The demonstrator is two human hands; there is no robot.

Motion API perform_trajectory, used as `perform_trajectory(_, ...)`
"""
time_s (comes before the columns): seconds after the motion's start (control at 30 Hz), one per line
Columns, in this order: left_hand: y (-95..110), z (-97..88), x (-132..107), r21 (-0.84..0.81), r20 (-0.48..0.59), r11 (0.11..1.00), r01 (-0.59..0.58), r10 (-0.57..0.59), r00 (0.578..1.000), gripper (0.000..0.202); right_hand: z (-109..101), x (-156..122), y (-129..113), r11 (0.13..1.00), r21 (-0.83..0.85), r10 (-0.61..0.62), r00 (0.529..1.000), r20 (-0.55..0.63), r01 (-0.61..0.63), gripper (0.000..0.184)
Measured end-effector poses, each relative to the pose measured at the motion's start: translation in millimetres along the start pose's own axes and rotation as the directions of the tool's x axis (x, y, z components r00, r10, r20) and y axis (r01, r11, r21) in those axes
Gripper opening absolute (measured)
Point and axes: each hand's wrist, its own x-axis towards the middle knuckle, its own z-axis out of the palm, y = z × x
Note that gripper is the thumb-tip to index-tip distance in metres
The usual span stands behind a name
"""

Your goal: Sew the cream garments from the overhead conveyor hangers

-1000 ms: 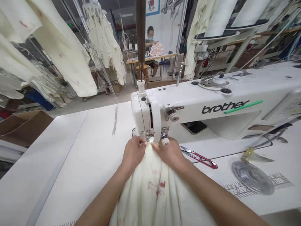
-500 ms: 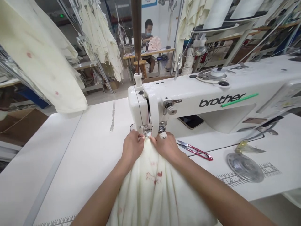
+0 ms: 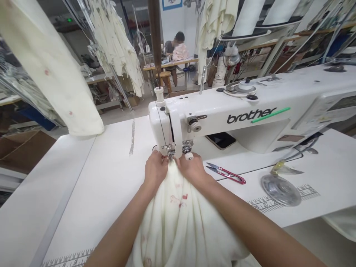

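Observation:
Cream fabric (image 3: 178, 211) with small red prints runs in folds from the front edge up to the needle area of a white sewing machine (image 3: 211, 111). My left hand (image 3: 155, 167) is closed on the fabric's edge, just left of the presser foot (image 3: 171, 154). On the other side, my right hand (image 3: 193, 166) grips the same fabric close to the foot. Fingertips of both hands are partly hidden by the machine head and the cloth.
Red-handled thread snips (image 3: 226, 173) lie right of my right hand, with a phone (image 3: 221, 140) under the machine arm. A clear round dish (image 3: 280, 190) sits farther right. Cream cloth (image 3: 69, 92) hangs over the table's left back edge. A person (image 3: 174, 48) sits at a table behind.
The printed cloth has moved slightly up toward the presser foot, with both hands still beside it. My view has shifted a little, and the person behind has lowered their head.

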Motion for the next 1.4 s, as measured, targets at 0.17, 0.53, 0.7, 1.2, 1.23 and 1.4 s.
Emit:
perform_trajectory(0.17, -2.1, -1.7, -2.8, -0.039, 0.004, 0.999, -0.003, 0.003, 1.0, 0.016, -1.0, -2.2, -0.1, 1.0, 0.016, 0.001, 1.0, -0.017, -0.001, 0.03)
perform_trajectory(0.53, -2.5, -3.8, -4.2, -0.106, -0.006, 0.993, -0.056, 0.056, 0.998, 0.012, -8.2, -5.6, 2.0, 0.987, 0.157, -0.01, 0.993, -0.116, 0.028, 0.02)
perform_trajectory(0.7, 0.9, -6.1, -3.7, -0.11, -0.011, 0.993, -0.043, 0.042, 0.999, 0.011, -18.8, -12.7, 11.5, 0.95, 0.293, -0.076, 0.991, -0.106, 0.104, 0.031)
perform_trajectory(1.2, -2.8, -6.1, -1.1, -0.166, 0.05, 0.986, 0.017, -0.008, 0.999, 0.01, -20.7, -7.6, 29.2, 0.807, 0.584, -0.077, 0.996, -0.05, 0.092, 0.032)
perform_trajectory(1.23, -2.6, -6.3, -1.2, -0.171, 0.053, 0.985, 0.02, -0.011, 0.999, 0.01, -21.5, -7.9, 29.2, 0.806, 0.585, -0.076, 0.996, -0.05, 0.091, 0.033)
perform_trajectory(1.4, -3.9, -6.9, 0.0, -0.197, 0.069, 0.98, 0.02, -0.007, 0.998, 0.01, -23.1, -9.8, 31.8, 0.782, 0.61, -0.129, 0.991, -0.041, 0.127, 0.038)
